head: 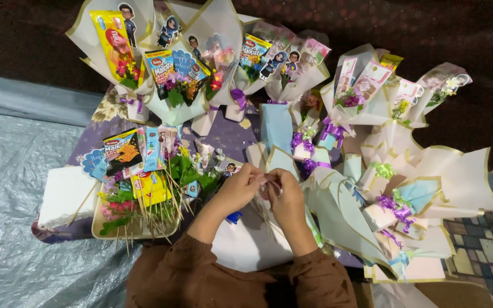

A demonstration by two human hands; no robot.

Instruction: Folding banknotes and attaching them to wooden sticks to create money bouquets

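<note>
Together, hands (263, 188) pinch crinkly clear film (265, 179).

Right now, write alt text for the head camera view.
Seen from above, a person's left hand and right hand meet over a small pale item, too small to identify. Around them lie wrapped snack bouquets, a tray of skewered snacks and flowers, and a white foam block.

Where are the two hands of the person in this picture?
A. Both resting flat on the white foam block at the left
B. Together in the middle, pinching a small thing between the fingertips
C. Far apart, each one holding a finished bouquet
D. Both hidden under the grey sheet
B: the left hand and the right hand meet above the white paper, fingertips closed on a small pale thing too small to identify.
</note>
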